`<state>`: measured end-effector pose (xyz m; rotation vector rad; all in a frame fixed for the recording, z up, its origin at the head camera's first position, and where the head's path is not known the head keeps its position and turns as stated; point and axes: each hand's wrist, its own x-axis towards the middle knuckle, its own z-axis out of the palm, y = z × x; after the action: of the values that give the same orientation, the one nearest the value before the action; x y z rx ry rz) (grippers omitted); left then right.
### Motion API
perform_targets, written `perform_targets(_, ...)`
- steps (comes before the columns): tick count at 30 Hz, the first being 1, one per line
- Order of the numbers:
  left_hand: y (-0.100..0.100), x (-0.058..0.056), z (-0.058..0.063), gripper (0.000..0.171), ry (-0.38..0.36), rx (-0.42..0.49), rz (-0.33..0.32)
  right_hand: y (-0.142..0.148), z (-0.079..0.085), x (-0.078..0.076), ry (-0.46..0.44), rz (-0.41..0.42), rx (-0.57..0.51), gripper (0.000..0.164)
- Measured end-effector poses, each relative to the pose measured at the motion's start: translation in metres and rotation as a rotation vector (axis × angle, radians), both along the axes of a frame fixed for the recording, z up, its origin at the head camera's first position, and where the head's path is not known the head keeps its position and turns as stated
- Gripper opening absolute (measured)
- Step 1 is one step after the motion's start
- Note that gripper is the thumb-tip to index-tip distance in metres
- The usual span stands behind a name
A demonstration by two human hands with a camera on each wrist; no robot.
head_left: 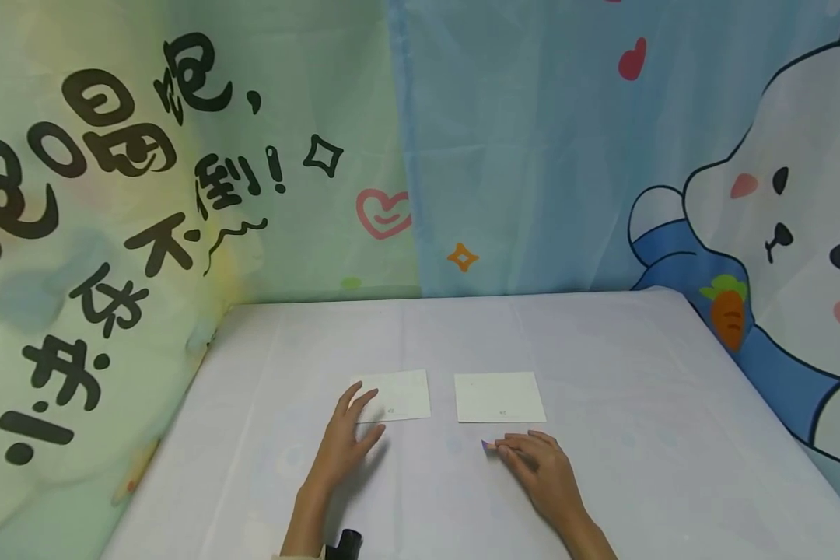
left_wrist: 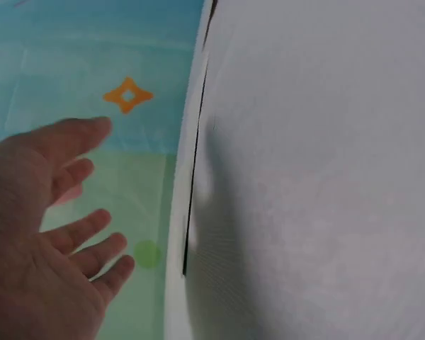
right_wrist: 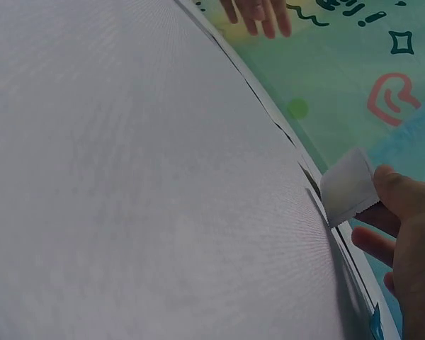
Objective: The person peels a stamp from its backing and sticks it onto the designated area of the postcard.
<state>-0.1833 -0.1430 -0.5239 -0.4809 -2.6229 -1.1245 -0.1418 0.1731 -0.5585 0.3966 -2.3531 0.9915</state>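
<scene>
Between the thumb and fingers of my right hand (head_left: pixel 540 470) is a small stamp (right_wrist: pixel 348 188), its pale back and toothed edge showing in the right wrist view. In the head view only a purple corner of it shows, just in front of the right card (head_left: pixel 500 397). My left hand (head_left: pixel 346 435) has its fingers spread and holds nothing. Its fingertips overlap the left edge of the left card (head_left: pixel 404 394) in the head view. Both cards are white with a tiny mark near the lower edge. The left one lies slightly turned.
A white cloth covers the table (head_left: pixel 637 467). Behind it hangs a printed curtain (head_left: pixel 532 155), with a cartoon bear (head_left: pixel 798 233) at the right and large black lettering at the left. A black object (head_left: pixel 350 542) sits by my left wrist.
</scene>
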Motion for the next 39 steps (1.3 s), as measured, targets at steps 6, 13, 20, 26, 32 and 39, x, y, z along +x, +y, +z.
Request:
perform_targets(6,0.021,0.014,0.016,0.052,0.063,-0.033,-0.02,0.0,0.005,0.0,0.011,-0.04,0.009,0.01)
perform_targets(13,0.053,0.036,0.032,0.043,-0.023,-0.036,0.035,-0.01,0.026,0.009,0.068,-0.041,-0.069,0.012)
perform_targets(20,0.084,0.051,0.045,0.04,-0.178,0.097,-0.122,-0.029,0.063,0.022,0.009,-0.012,-0.224,0.011)
perform_targets(26,0.098,0.057,0.055,0.035,-0.218,0.199,-0.234,-0.038,0.088,0.032,-0.111,-0.025,-0.324,0.007)
perform_targets(32,0.102,0.062,0.067,0.028,-0.223,0.283,-0.273,-0.04,0.103,0.037,-0.157,-0.049,-0.354,0.007)
perform_targets(39,0.104,0.066,0.066,0.022,-0.198,0.32,-0.26,-0.041,0.107,0.042,-0.174,-0.062,-0.35,0.004)
